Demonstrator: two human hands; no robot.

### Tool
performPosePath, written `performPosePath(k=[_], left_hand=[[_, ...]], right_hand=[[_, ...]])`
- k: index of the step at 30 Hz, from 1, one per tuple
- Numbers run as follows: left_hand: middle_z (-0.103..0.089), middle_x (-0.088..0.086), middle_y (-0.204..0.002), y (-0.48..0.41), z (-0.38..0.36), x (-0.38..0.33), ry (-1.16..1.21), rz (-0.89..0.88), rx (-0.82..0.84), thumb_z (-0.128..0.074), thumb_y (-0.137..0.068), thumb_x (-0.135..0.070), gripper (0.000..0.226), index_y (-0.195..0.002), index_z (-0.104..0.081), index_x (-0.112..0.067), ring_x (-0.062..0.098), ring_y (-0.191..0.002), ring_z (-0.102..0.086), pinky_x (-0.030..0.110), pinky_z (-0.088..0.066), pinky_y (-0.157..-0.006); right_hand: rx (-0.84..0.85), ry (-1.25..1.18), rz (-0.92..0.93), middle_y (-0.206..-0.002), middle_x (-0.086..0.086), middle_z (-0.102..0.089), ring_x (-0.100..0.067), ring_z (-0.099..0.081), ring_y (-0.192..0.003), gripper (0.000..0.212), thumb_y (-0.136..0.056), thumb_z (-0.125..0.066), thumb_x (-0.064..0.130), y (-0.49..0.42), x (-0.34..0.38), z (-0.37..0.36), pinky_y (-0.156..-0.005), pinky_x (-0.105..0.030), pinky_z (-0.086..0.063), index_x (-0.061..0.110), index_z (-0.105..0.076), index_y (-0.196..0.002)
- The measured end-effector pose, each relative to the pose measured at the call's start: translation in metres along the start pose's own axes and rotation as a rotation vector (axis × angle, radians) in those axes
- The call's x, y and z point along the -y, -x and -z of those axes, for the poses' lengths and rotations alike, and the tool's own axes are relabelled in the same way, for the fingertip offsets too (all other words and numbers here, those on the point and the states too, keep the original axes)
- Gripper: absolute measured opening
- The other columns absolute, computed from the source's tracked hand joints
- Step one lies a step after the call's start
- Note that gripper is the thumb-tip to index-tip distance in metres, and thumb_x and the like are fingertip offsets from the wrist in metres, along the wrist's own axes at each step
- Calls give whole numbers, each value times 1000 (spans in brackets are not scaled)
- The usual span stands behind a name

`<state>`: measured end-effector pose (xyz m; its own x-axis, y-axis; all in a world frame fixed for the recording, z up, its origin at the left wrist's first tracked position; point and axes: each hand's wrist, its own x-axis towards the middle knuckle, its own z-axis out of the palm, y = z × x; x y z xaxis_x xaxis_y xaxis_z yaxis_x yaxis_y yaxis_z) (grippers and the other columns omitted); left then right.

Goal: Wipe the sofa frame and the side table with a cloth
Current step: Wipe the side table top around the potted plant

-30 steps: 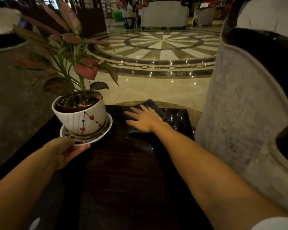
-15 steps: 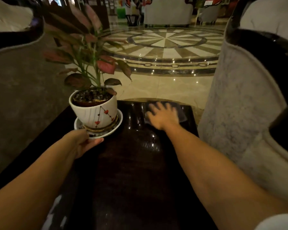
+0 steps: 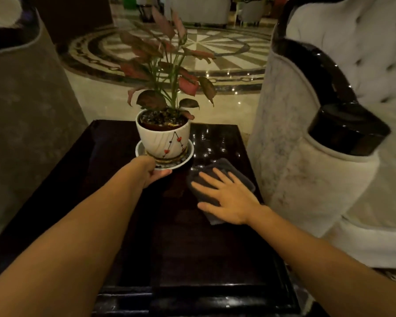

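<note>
The dark glossy side table (image 3: 114,156) fills the middle of the view. On its right half lies a dark grey cloth (image 3: 242,177), and my right hand (image 3: 229,197) presses flat on it with fingers spread. My left hand (image 3: 151,171) grips the near rim of the white saucer (image 3: 188,156) under a white potted plant (image 3: 164,136) with pink-red leaves, at the table's far middle. The sofa on the right has a black glossy frame (image 3: 325,72) curving down to a black arm end (image 3: 348,129).
Another grey upholstered seat (image 3: 25,106) stands close on the left of the table. Beyond the table lies a shiny marble floor with a round pattern (image 3: 215,46), and more seats stand at the far end.
My right hand has drawn the cloth back toward me from the table's far right corner. My left hand has shifted the potted plant on its saucer rightward toward the table's middle.
</note>
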<state>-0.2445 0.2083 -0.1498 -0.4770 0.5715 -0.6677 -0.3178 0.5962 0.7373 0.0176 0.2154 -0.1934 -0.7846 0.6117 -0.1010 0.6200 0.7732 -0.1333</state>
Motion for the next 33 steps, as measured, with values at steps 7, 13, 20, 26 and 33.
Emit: performPosePath(k=[7,13,20,26,33], left_hand=[[-58,19,-129,2,-28,9,-90,-13,123,-39,-101,-2,48,-148,-36,-14,25,-36,-64,31,-56,-41],[-64,19,-89,24,-48,19,-136,-43,235,-36,-102,-3,46,-147,-38,-14,25,-39,-65,28,-56,-40],[-62,26,-124,43,-60,30,-160,-46,354,-32,-103,-3,43,-146,-37,-8,26,-43,-67,26,-51,-33],[-71,25,-88,50,-16,24,-370,-135,321,-54,-99,-28,44,-118,-52,11,32,-56,-70,30,-54,-40],[-63,9,-80,34,158,26,-949,-805,-444,-49,-95,-41,35,-82,-64,-12,32,-79,-64,33,-49,-62]], right_hand=[[-33,21,120,-168,18,-2,-21,12,-155,60,-99,-25,72,90,38,-12,-124,-47,6,55,-11,-155],[-44,-11,87,-168,20,0,-16,16,-154,59,-101,-28,69,115,64,-17,-124,-49,4,55,-9,-155],[-42,-12,105,-168,19,-3,-16,15,-155,57,-101,-27,70,108,97,-17,-124,-44,9,56,-10,-154],[0,-30,221,-168,18,0,-17,17,-154,56,-102,-24,69,84,124,-18,-122,-42,12,58,-6,-153],[-42,-33,-53,-168,16,0,-22,5,-156,66,-93,-6,75,-17,147,-21,-124,-50,1,53,-2,-155]])
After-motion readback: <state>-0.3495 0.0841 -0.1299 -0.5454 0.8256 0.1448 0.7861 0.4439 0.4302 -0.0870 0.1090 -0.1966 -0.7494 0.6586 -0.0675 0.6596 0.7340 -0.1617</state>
